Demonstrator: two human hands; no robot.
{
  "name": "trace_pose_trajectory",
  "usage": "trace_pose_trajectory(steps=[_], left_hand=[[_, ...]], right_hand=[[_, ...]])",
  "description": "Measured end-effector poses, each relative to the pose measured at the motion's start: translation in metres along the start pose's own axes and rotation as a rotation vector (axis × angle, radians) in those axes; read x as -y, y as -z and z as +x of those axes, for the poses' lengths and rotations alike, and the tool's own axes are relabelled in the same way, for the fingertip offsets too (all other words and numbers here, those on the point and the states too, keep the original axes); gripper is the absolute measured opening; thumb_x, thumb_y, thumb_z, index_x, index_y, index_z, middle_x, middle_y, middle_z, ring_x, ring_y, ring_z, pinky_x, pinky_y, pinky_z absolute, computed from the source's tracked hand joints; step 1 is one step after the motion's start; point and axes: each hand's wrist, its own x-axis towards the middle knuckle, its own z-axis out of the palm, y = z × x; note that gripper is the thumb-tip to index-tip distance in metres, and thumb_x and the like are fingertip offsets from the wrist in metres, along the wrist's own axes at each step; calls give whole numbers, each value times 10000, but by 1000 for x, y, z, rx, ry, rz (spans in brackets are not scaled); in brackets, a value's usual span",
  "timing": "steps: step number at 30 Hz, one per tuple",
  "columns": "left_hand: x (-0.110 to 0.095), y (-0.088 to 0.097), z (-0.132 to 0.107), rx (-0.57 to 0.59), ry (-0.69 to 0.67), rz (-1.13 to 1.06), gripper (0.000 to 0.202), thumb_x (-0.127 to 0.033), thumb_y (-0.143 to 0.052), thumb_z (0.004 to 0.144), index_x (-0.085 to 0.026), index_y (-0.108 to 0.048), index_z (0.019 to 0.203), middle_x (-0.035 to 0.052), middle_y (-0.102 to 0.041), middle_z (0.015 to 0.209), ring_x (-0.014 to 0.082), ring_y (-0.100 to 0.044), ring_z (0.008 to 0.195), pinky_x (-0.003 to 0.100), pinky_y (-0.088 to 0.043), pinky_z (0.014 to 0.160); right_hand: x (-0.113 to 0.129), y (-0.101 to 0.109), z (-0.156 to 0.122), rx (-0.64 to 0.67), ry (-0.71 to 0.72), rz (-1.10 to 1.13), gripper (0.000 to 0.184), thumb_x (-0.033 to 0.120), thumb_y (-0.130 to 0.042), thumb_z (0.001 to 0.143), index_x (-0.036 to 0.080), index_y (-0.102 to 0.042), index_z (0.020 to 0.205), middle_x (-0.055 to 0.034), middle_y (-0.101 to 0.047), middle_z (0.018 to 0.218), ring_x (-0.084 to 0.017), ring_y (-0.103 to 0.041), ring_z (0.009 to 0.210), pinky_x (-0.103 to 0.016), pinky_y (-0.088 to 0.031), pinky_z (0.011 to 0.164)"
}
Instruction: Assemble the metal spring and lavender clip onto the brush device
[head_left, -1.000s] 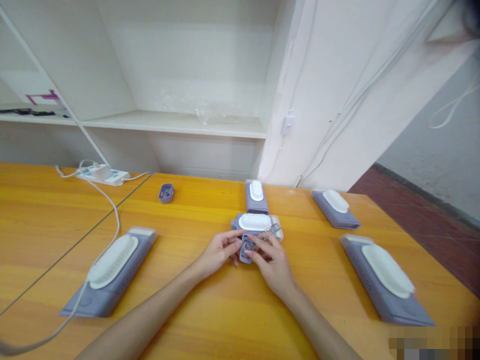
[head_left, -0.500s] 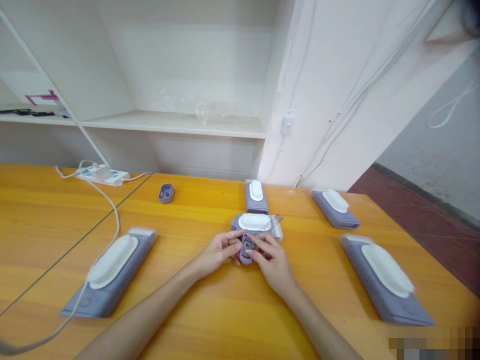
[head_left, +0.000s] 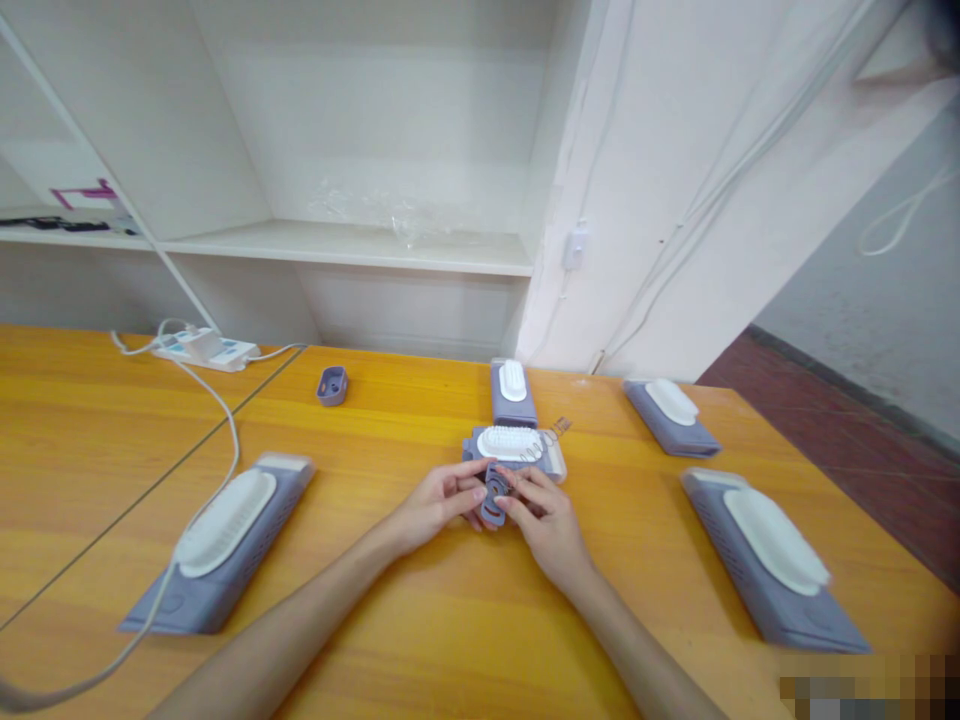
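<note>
My left hand (head_left: 441, 508) pinches a small grey-purple plastic part (head_left: 493, 507) with a round hole and a slot, from its left side. My right hand (head_left: 553, 522) has its thumb and fingers closed on the same part from the right. A thin metal coil spring (head_left: 550, 436) runs up and right from the right fingers; its near end is hidden there. Just behind the hands lies a grey-purple device with a white bristled pad (head_left: 510, 442), partly covered by the fingers.
Similar devices lie at the left (head_left: 225, 540), right (head_left: 772, 555), back right (head_left: 671, 415) and back middle (head_left: 513, 393). A small hollow purple piece (head_left: 332, 386) sits at the back left. A power strip (head_left: 206, 350) trails a white cable across the wooden table (head_left: 390, 640).
The plastic part has turned slightly between my fingers. The spring's free end has swung a little up and to the right. Both hands stay in almost the same place.
</note>
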Motion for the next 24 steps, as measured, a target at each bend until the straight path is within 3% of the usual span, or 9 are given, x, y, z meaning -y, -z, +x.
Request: trace_pose_trajectory(steps=[7,24], left_hand=[[-1,-1,1,4,3,-25,537,-261,-597,768,-137,-428,1262,97,-651,813,179,-627,720,290,-460,670],[3,-1,0,-14,9,-45,548,-245,-627,742,-144,-439,1246,119,-636,919,165,-623,706,280,-458,654]], right_hand=[[1,0,0,0,11,1,220,251,-567,797,224,-649,1000,-15,-542,830,-137,-530,769,-240,-423,671],[-1,-1,-2,19,3,27,283,253,-555,806,243,-612,1084,-14,-537,833,-132,-526,759,-231,-421,647]])
